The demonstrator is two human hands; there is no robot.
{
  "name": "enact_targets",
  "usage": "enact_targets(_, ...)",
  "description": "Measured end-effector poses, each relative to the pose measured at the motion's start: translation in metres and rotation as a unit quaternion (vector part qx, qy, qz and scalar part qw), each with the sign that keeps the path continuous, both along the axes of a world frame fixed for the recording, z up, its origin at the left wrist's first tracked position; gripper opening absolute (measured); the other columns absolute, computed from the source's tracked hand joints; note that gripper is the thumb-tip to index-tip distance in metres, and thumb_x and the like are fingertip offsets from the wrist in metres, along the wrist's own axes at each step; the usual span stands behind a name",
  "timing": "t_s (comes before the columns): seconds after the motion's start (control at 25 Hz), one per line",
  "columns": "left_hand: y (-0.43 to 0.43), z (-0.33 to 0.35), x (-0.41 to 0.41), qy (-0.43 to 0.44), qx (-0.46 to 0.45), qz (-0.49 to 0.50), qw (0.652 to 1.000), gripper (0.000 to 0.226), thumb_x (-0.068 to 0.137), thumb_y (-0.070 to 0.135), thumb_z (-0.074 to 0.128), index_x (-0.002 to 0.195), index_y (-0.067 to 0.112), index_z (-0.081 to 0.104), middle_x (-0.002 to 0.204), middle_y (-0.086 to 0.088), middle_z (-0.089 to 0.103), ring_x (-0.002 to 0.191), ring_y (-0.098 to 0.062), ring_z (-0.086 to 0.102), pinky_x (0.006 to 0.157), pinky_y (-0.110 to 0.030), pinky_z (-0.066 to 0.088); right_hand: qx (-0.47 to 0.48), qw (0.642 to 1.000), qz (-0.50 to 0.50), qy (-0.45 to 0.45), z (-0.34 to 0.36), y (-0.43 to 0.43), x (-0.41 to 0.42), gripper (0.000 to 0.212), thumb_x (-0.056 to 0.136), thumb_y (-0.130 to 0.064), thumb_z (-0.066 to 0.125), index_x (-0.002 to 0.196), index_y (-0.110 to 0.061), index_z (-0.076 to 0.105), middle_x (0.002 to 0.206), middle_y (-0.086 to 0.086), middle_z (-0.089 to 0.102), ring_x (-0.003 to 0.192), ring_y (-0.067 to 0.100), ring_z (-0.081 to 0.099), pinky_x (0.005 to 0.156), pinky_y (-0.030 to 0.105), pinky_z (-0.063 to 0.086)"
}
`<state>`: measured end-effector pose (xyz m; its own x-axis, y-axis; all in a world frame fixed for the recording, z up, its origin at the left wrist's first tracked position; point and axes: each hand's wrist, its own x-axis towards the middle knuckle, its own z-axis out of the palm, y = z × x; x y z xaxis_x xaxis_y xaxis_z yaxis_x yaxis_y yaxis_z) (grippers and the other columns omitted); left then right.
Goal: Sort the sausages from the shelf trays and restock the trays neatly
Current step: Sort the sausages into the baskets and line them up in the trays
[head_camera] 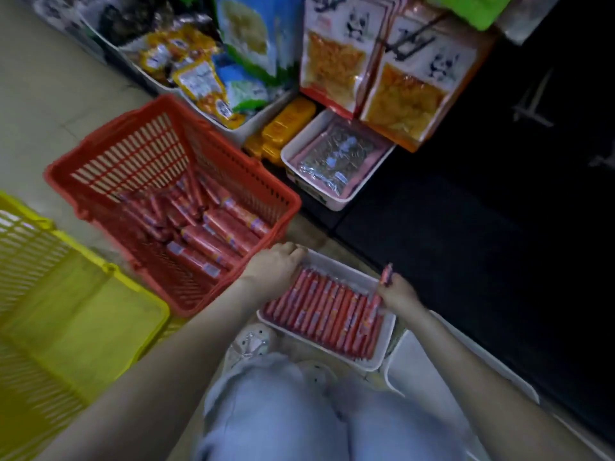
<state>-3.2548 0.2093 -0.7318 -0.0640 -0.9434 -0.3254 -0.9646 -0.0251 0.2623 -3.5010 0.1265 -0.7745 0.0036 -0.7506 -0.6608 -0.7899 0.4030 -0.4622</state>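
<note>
Right grip (pixel 397 291) pinches one sausage (pixel 387 274) over a white tray (pixel 336 261) of sausages (pixel 324 311)

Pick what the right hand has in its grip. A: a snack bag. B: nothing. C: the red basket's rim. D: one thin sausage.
D: the right hand pinches a thin sausage, whose end sticks up above the fingers, at the right end of the white tray.

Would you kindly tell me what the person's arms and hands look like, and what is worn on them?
The left hand and right hand are bare, without gloves. The left forearm and right forearm are uncovered up to the picture's edge, so no sleeves show. No watch, bracelet or ring can be seen, though the picture is blurred.
</note>
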Motion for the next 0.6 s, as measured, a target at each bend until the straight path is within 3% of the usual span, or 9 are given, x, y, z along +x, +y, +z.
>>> enact_targets(0.08,-0.011,-0.035,-0.001,-0.034,0.025,-0.023,0.999,0.052,0.098,0.023,0.039,0.147,0.011,0.026,0.145,-0.011,0.035,0.126,-0.030,0.041,0.100,-0.040,0.039,0.025,0.996,0.016,0.082,-0.038,0.007,-0.013,0.025,0.095,-0.029,0.051,0.107,-0.008,0.055,0.107,0.020,0.065,0.101,0.036,0.062,0.074,0.031,0.044)
enact_targets(0.16,-0.014,-0.063,-0.004,-0.054,0.055,-0.023,0.997,0.055,0.099,0.021,0.037,0.150,0.012,0.018,0.151,-0.011,0.025,0.133,-0.029,0.034,0.104,-0.038,0.037,0.042,0.992,0.012,0.116,-0.070,0.013,-0.021,0.038,0.093,-0.025,0.056,0.124,-0.004,0.049,0.112,0.021,0.064,0.104,0.035,0.061,0.078,0.034,0.045)
enact_targets(0.24,-0.013,-0.089,-0.009,-0.049,0.089,-0.015,0.995,0.054,0.100,0.022,0.034,0.151,0.014,0.015,0.155,-0.009,0.018,0.140,-0.026,0.024,0.110,-0.037,0.032,0.034,0.991,0.008,0.128,-0.093,0.020,-0.025,0.038,0.092,-0.020,0.057,0.123,-0.002,0.045,0.111,0.021,0.064,0.103,0.036,0.061,0.077,0.035,0.045)
enact_targets(0.36,-0.011,-0.109,-0.019,-0.073,0.130,-0.028,0.988,0.054,0.103,0.021,0.026,0.152,0.012,0.006,0.158,-0.011,0.009,0.145,-0.027,0.013,0.117,-0.035,0.018,0.010,0.992,-0.005,0.128,-0.110,0.031,-0.023,0.018,0.097,-0.017,0.046,0.115,-0.012,0.044,0.104,0.014,0.060,0.095,0.034,0.060,0.066,0.031,0.037)
enact_targets(0.44,-0.010,-0.113,-0.026,-0.088,0.149,-0.023,0.985,0.055,0.102,0.019,0.023,0.153,0.011,0.003,0.159,-0.011,0.006,0.146,-0.028,0.010,0.117,-0.036,0.012,-0.007,0.988,0.039,0.148,-0.118,0.034,-0.020,0.042,0.095,-0.012,0.042,0.135,-0.010,0.030,0.130,0.016,0.046,0.099,0.034,0.059,0.065,0.032,0.041)
enact_targets(0.52,-0.012,-0.110,-0.027,-0.076,0.137,-0.012,0.988,0.054,0.102,0.019,0.026,0.152,0.009,0.010,0.158,-0.013,0.011,0.145,-0.029,0.015,0.116,-0.037,0.016,-0.030,0.973,0.128,0.188,-0.117,0.031,-0.013,0.060,0.092,-0.003,0.040,0.146,-0.011,0.017,0.145,0.012,0.032,0.120,0.032,0.048,0.078,0.037,0.048)
enact_targets(0.6,-0.015,-0.101,-0.023,-0.033,-0.004,-0.026,0.999,0.049,0.096,0.015,0.042,0.144,0.003,0.036,0.148,-0.020,0.035,0.136,-0.034,0.037,0.109,-0.041,0.033,-0.079,0.966,0.183,0.164,-0.103,0.025,0.002,0.069,0.091,-0.003,0.045,0.150,-0.014,0.011,0.146,0.008,0.031,0.132,0.026,0.034,0.100,0.037,0.040)
